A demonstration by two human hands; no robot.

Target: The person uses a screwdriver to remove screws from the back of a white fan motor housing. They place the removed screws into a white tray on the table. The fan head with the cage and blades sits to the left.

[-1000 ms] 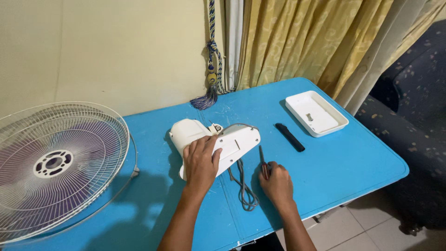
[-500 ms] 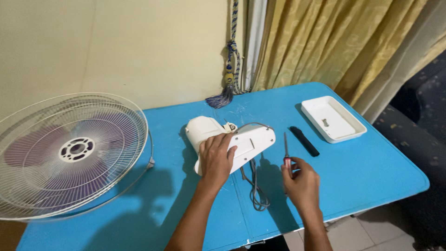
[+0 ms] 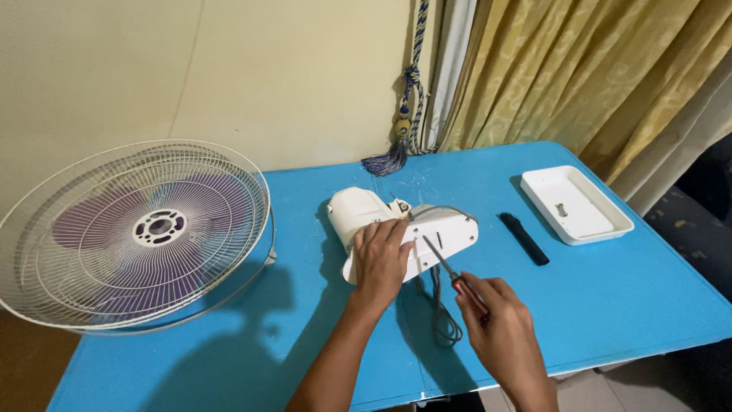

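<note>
Left hand [image 3: 381, 259] presses flat, fingers open, on white fan motor housing [image 3: 404, 233] at center of blue surface [image 3: 610, 305]; right hand [image 3: 503, 336] grips red-handled screwdriver [image 3: 456, 278], tip at housing. Fan guard [image 3: 137, 233] far left.

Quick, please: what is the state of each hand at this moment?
Left hand: open, palm pressed flat on the white fan motor housing.
Right hand: closed, fingers holding a red-handled screwdriver, tip at the housing.

Home room: yellow curtains [image 3: 579, 69], tassel tieback [image 3: 396, 145].
</note>
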